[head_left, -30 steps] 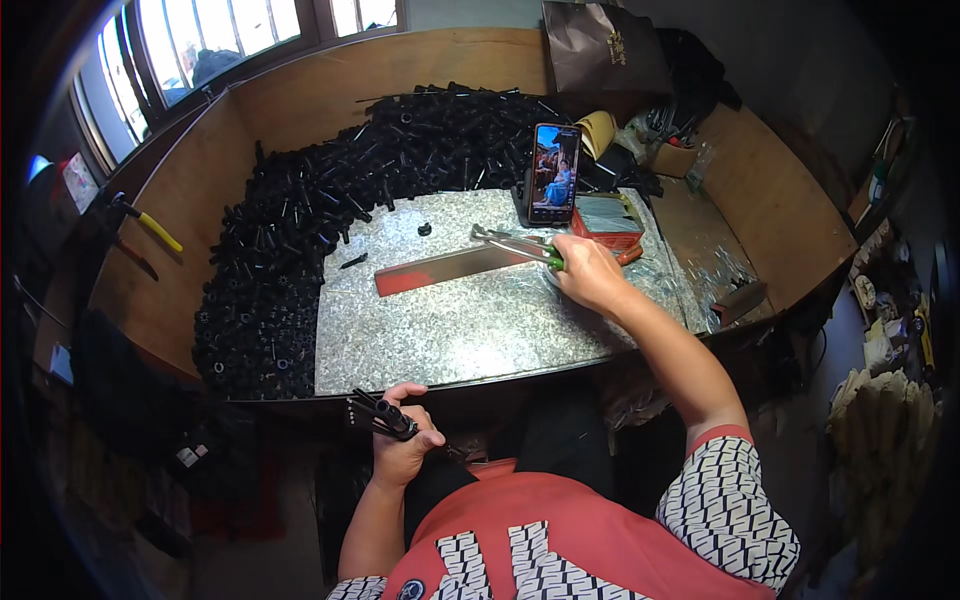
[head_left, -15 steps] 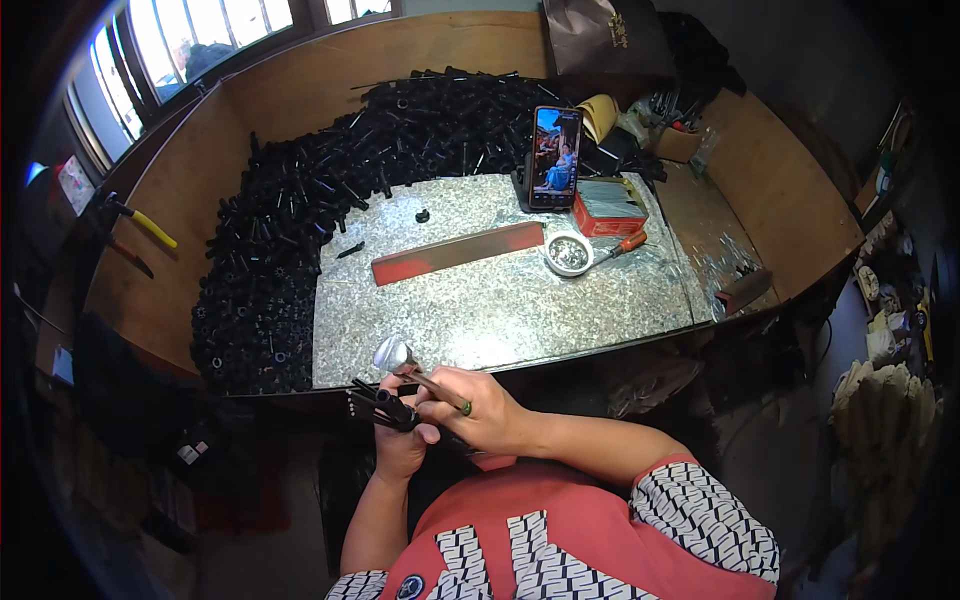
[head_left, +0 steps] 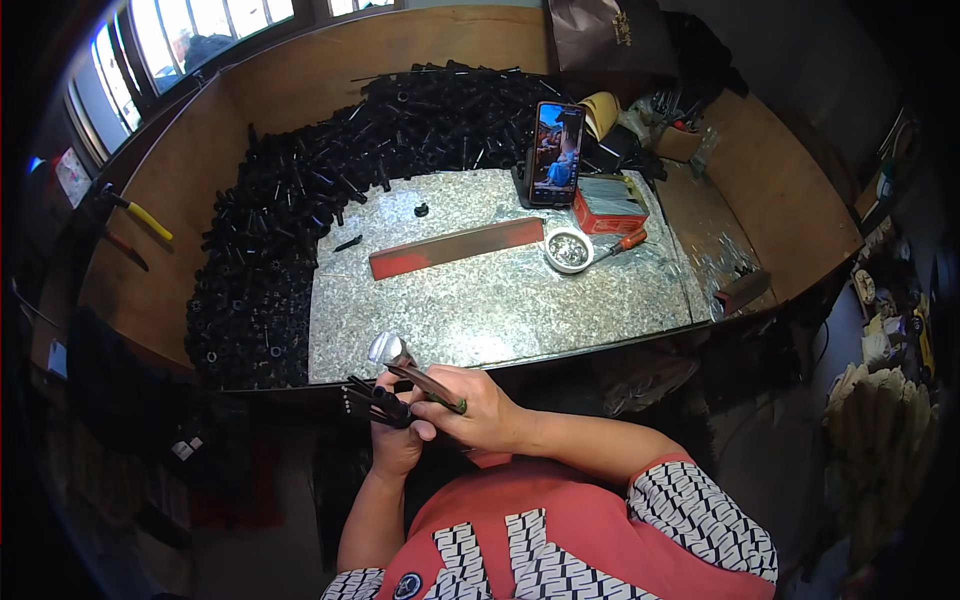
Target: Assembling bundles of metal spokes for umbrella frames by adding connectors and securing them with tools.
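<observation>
Just off the table's front edge, my left hand [head_left: 397, 450] is closed round a black tubular part with thin rods [head_left: 375, 400]. The thin rods point left and have small pale tips. My right hand [head_left: 478, 408] meets it from the right, its fingers at the tube's end. Tucked in that same hand is a hammer [head_left: 430, 382], its shiny metal head toward the table and its handle end greenish. What the right fingertips pinch on the black part is hidden.
A large heap of black tubular parts [head_left: 290, 220] fills the table's left and back. On the speckled slab [head_left: 420, 310] lie a red-brown bar [head_left: 455, 248], a white cup of small metal pieces [head_left: 569, 251], an orange-handled screwdriver [head_left: 628, 241], a red box [head_left: 610, 205] and a propped phone [head_left: 557, 150].
The hammer head has tilted slightly, and both hands stay together on the black part. The whole view has shifted a little. Nothing has visibly been taken up or let go.
</observation>
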Available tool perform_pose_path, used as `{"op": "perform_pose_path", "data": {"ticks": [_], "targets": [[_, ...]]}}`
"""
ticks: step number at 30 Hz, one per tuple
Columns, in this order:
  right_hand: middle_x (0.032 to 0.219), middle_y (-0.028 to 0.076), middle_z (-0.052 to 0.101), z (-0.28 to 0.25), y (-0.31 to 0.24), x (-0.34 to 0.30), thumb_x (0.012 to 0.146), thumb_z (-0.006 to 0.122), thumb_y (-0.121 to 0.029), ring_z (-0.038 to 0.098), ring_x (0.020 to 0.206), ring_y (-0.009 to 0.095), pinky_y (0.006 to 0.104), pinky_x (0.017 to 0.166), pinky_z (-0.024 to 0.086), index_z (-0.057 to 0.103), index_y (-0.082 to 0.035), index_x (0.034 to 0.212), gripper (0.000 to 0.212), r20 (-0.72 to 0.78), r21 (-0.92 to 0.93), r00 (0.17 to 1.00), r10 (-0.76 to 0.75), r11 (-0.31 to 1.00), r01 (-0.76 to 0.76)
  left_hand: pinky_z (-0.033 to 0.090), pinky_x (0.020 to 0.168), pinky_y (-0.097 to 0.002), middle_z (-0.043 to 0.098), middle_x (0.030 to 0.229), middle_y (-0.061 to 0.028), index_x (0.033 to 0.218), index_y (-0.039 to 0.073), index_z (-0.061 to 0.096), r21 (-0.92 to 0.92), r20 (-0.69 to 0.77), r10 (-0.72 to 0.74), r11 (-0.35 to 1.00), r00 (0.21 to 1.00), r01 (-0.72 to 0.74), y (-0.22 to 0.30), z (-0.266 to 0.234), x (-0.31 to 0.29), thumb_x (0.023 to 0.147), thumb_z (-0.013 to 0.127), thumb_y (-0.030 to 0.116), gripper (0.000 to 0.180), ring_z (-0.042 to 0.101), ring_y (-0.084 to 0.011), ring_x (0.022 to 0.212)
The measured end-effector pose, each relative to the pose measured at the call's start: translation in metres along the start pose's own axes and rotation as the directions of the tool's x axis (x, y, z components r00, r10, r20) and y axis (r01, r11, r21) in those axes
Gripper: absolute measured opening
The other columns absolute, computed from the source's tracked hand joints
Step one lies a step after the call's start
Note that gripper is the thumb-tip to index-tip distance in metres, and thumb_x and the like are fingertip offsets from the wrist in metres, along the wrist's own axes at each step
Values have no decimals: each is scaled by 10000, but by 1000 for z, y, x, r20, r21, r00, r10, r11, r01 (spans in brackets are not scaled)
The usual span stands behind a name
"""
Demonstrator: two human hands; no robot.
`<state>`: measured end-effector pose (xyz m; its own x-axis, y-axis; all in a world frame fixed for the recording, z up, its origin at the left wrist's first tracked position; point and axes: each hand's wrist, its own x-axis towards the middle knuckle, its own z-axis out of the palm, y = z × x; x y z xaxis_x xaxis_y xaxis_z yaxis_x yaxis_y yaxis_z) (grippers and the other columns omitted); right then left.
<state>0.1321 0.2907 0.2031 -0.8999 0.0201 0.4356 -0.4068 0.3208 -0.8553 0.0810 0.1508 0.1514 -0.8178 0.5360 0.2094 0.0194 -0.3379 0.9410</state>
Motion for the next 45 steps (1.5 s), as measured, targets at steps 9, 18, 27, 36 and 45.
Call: {"op": "perform_pose_path", "data": {"ticks": [9,18,27,36,45], "targets": [[790,126,571,1,4,-3,795,612,-73,585,719,304,374,662,468,577,15,835,103,8,-30,1000,4,1000,-3,445,742,-221,643,924,-42,1282,-18,316,-20,28,2,1000,1000,-2,2,1,1,621,740,592,995,593,-97,844],[782,150,543,5,3,-3,821,598,-59,575,736,335,394,665,456,540,-5,832,81,-18,28,1000,-3,1000,3,444,743,-219,633,949,-37,1291,-5,326,-92,39,-19,996,999,22,0,-1,1,618,775,564,990,589,-95,847],[802,160,523,2,11,-2,823,609,-53,556,748,352,402,656,453,507,-6,836,113,85,-43,995,-45,998,49,440,745,-217,566,936,3,1264,5,384,24,-42,102,995,994,-101,-17,-13,2,609,784,584,961,547,-81,846],[798,166,518,3,10,-1,843,605,-69,551,737,358,412,647,447,509,-12,848,112,59,-64,996,-61,996,65,427,671,-193,565,917,13,1247,16,398,92,-40,121,989,992,-117,-26,-20,3,597,790,580,945,536,-66,788],[819,169,540,6,4,-2,852,602,-82,570,763,376,414,657,452,515,-12,860,111,30,-40,1000,-8,999,9,418,679,-189,547,920,4,1203,16,429,67,-11,58,996,998,-57,-10,-10,4,605,745,628,912,524,-63,779]]}}
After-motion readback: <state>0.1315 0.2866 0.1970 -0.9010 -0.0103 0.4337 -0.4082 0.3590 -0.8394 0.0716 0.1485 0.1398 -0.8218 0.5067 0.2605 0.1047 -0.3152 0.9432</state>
